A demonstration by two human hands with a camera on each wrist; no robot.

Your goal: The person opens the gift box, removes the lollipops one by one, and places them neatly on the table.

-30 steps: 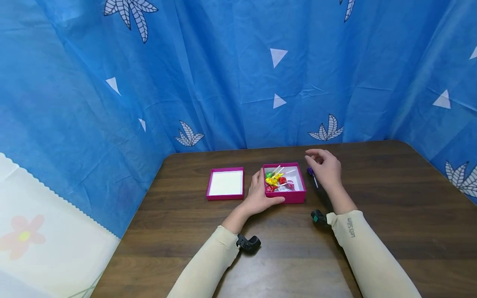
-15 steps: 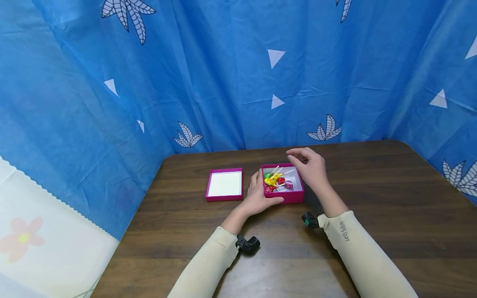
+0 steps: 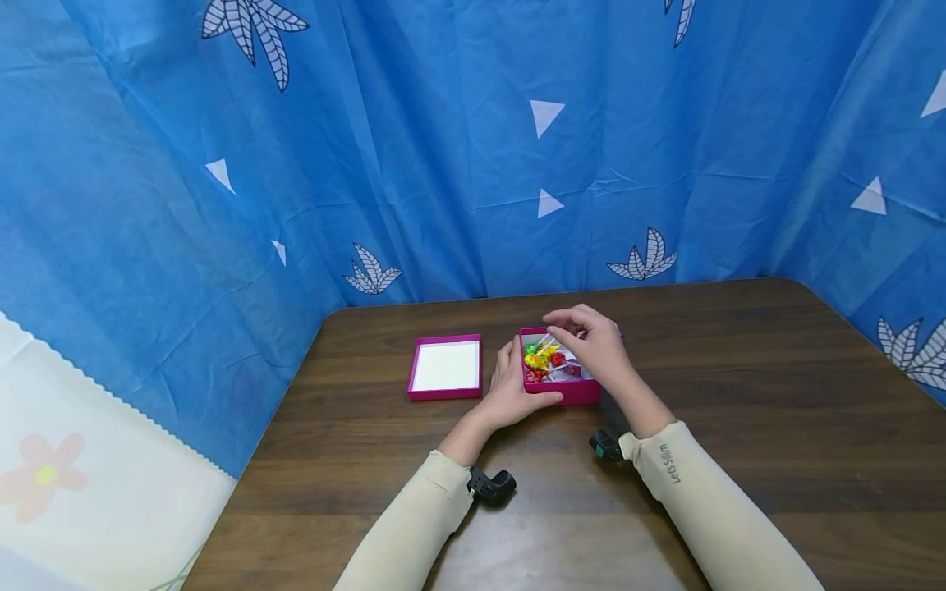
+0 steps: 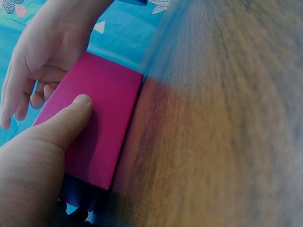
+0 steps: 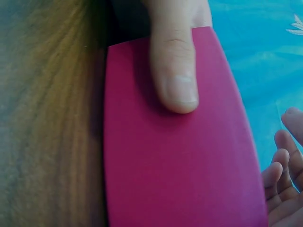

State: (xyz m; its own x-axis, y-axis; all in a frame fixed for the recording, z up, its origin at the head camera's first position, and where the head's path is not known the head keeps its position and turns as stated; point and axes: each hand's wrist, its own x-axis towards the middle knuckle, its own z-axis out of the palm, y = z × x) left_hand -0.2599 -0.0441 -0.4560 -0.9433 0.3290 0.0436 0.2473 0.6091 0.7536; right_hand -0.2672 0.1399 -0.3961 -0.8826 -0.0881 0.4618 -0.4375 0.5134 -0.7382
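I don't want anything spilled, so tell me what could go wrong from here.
The right hand hovers over the open magenta box, near the loose lollipops; its fingers might snag one and flick it out. The left hand grips the box's side, so a jerk could tip or slide it. The lid lies just beyond that hand and might get knocked.

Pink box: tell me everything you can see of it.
The pink box is open on top, smooth, cardboard by its look, pale inside. It sits flat on the wooden table, wrapped lollipops lying loose inside. The left hand grips its left side, thumb on the near wall; the right hand hovers over its right part, partly hiding it in the head view.
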